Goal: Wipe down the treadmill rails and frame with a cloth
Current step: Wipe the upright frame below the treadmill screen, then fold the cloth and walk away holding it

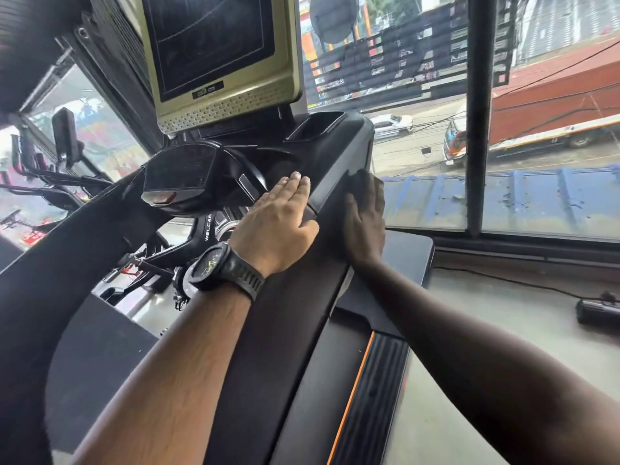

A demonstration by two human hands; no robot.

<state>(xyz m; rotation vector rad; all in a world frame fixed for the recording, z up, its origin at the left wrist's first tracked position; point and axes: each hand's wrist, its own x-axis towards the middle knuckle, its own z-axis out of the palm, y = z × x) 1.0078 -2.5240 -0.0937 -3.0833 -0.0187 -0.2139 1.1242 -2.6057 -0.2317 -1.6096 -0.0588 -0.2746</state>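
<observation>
So our right hand point(365, 216) is pressed flat against the outer side of the treadmill's right rail point(302, 313), up near where it meets the console. There's a dark cloth point(364, 181) bunched under the fingers, so that grip is less a pinch and more a flat palm pinning the cloth to the plastic. How much cloth is under there we can't really tell, it blends into the dark frame. Our left hand point(278, 226) lies open on top of the same rail, fingers straight, holding nothing, just bracing.

Looks like we're mid-wipe on the upper side of that rail. The screen point(214, 58) and cup holder point(313, 127) sit just above. Next move is probably dragging the cloth down the rail toward us with steady pressure, then hitting the orange-striped side strip point(355, 397) by the deck. The left rail point(67, 263) is untouched from what we can see.
</observation>
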